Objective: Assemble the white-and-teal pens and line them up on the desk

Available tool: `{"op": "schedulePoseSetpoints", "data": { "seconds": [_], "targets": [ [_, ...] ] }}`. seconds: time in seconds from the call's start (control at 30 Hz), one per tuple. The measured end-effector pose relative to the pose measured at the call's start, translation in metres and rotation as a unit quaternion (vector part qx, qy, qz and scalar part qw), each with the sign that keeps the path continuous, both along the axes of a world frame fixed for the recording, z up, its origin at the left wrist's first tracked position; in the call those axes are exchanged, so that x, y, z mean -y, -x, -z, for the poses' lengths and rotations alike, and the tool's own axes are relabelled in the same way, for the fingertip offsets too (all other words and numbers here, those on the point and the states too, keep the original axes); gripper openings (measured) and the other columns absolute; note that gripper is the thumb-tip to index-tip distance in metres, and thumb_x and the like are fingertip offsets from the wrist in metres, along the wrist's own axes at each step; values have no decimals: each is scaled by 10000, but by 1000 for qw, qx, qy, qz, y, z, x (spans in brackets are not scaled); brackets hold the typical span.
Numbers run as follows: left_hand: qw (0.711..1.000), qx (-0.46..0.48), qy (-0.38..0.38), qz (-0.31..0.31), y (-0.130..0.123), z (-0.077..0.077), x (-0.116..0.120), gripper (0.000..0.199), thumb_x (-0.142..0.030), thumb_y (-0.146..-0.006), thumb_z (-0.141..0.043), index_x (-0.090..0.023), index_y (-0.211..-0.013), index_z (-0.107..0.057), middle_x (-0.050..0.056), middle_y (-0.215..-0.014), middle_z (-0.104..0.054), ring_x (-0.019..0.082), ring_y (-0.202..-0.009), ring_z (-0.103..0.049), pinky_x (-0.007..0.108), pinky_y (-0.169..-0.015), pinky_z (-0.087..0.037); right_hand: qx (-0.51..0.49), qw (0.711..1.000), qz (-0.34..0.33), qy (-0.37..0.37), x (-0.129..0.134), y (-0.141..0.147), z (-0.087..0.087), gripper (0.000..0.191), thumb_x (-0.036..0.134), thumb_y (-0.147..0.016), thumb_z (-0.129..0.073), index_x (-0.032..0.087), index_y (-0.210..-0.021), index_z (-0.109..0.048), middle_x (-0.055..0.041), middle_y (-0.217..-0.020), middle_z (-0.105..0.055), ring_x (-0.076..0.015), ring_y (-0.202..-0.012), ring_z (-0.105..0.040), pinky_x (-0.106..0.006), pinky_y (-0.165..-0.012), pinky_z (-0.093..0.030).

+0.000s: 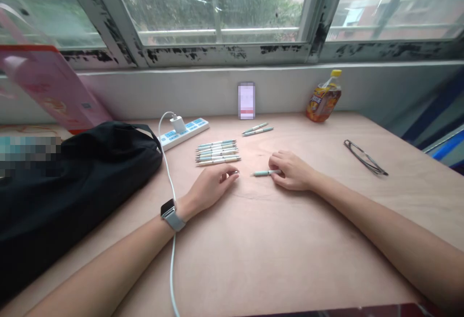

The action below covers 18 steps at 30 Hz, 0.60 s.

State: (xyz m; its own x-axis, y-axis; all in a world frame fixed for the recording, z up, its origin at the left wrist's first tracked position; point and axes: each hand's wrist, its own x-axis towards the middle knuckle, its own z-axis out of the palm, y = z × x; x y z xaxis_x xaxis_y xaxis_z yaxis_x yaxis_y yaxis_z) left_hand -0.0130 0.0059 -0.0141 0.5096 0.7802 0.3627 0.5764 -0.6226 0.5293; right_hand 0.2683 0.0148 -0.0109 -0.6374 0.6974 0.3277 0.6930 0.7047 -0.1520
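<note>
On our desk [290, 259], a row of pens [217, 152] lies lined up, two more [257, 129] apart; our right hand [293, 171] pinches a pen [263, 173], our left hand [210, 190] pressing its fingertips together.

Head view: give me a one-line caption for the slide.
Right hand grips a pale blue pen on a wooden desk, left hand curled beside a row of matching pens.

The right hand [292, 171] holds a pale blue pen [263, 173] beside lined-up pens [217, 152].
</note>
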Motion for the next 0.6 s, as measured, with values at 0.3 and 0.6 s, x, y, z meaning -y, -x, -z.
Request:
{"op": "schedulePoseSetpoints", "data": {
  "seconds": [0.3,0.6],
  "targets": [
    [1000,-20,10,10,-3,-3,5,199,-300,-959,-565,-176,-1019,-709,40,-869,-723,140,-682,-595,260,-648,-462,-63,997,-47,9,13,14,4,51,170,-811,-567,194,-819,-522,-40,-796,-584,-158,-700,-491,-267,-637,-363],
    [1000,-20,8,16,-4,-2,5,194,-293,-959,-572,-174,-1024,-711,40,-869,-719,138,-682,-586,261,-645,-451,-76,996,-49,8,13,13,4,46,163,-828,-566,191,-835,-531,-39,-811,-589,-154,-703,-505,-264,-645,-378]
  ]
}}
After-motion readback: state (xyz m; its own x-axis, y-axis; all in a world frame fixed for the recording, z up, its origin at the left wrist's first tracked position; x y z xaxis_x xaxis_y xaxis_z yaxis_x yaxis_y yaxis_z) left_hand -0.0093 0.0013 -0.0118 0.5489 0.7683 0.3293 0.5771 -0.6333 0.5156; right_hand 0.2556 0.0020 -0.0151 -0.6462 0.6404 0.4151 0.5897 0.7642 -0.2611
